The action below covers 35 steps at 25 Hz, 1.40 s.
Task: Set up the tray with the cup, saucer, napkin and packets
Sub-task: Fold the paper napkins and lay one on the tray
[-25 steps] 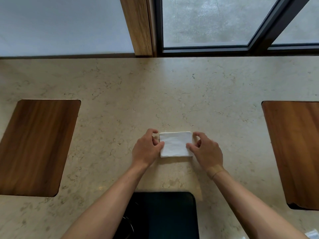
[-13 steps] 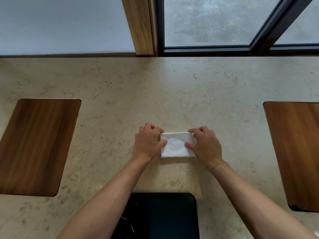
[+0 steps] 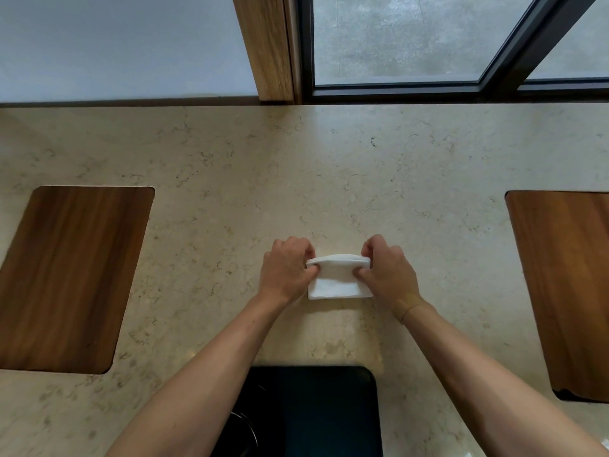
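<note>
A white folded napkin (image 3: 337,281) lies on the marble counter (image 3: 296,179), near its middle. My left hand (image 3: 286,270) pinches the napkin's far left corner and my right hand (image 3: 387,273) pinches its far right corner. The far edge is lifted off the counter and curls toward me, while the near edge rests flat. A dark tray (image 3: 329,410) sits at the counter's near edge, between my forearms. A dark round rim (image 3: 245,432) shows at the tray's left side, partly hidden by my left arm. No saucer or packets are clearly in view.
Two wooden boards are inset in the counter, one at the left (image 3: 69,278) and one at the right (image 3: 566,291). A window frame (image 3: 395,89) and a wooden post (image 3: 267,47) rise behind the far edge. Something white (image 3: 605,443) peeks in at the bottom right corner.
My fingers went from resting beside the flat napkin to gripping its far corners. The far edge has risen off the counter and is folding toward me.
</note>
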Motion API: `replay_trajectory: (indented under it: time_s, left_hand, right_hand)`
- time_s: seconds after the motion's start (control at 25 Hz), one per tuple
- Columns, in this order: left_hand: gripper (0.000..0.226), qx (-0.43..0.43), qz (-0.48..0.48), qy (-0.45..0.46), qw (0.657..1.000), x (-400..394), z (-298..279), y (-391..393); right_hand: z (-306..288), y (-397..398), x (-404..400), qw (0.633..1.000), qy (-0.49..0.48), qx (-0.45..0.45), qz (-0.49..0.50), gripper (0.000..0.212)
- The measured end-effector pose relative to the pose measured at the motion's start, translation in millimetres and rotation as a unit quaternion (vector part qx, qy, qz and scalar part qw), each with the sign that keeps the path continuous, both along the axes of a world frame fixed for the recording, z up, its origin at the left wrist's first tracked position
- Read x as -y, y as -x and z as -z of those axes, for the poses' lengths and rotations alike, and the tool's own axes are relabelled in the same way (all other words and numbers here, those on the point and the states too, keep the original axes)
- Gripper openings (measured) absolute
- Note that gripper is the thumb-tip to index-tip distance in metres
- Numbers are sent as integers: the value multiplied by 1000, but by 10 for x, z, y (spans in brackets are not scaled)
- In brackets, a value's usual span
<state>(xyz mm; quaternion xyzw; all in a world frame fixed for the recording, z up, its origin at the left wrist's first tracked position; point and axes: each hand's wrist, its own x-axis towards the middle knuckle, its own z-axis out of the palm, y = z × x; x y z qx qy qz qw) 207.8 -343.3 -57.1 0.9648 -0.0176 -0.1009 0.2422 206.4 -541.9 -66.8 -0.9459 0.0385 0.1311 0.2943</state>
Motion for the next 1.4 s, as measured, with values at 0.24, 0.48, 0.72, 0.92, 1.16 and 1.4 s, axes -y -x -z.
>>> replay_trajectory:
  time_s: [0.24, 0.48, 0.72, 0.92, 1.16, 1.4]
  left_hand:
    - [28, -55, -16, 50, 997, -16, -9, 0]
    - [8, -116, -14, 96, 988, -79, -57, -7]
    - [11, -182, -37, 162, 969, -102, -330, 147]
    - [13, -179, -66, 192, 963, -152, -522, 409]
    - [19, -179, -70, 178, 965, -212, -679, 828]
    - [22, -203, -77, 143, 966, -232, -667, 1185]
  right_hand:
    - [19, 61, 70, 998, -51, -35, 17, 15]
    - [-127, 136, 98, 995, -79, -45, 46, 13]
    - [-346, 316, 122, 989, -104, -78, 74, 15]
    - [-565, 572, 132, 980, -150, -75, 108, 15]
    - [-717, 972, 92, 977, -165, -75, 114, 20]
    - [-728, 1388, 27, 970, -182, -97, 127, 15]
